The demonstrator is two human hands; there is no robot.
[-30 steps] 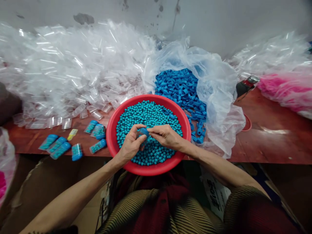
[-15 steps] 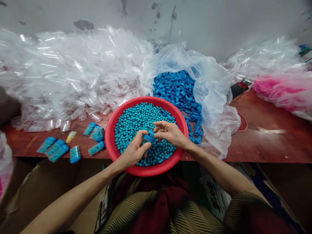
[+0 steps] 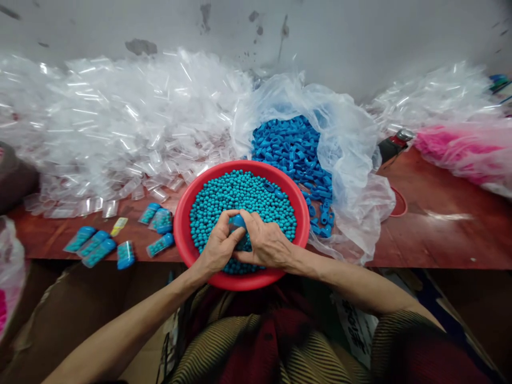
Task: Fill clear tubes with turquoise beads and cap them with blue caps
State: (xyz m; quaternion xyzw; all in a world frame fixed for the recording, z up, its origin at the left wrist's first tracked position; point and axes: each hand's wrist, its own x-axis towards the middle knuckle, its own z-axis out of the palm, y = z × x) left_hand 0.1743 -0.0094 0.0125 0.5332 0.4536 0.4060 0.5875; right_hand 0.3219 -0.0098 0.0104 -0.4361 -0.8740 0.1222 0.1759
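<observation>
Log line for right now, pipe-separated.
left hand: holding blue-capped container | right hand: around same container | beneath both: red basin, teal beads

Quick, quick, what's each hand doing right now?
Left hand: closed, holding a small blue-capped clear container.
Right hand: curled around the same container, its fingertips at the cap.

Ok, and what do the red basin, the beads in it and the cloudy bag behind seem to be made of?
Red basin: likely moulded plastic with a slight sheen, from its even colour and smooth, thick rim.
Beads: satin-looking turquoise; plastic or painted wood, too small to tell.
Cloudy bag: probably thin plastic film, crinkled and letting blue show through.
</observation>
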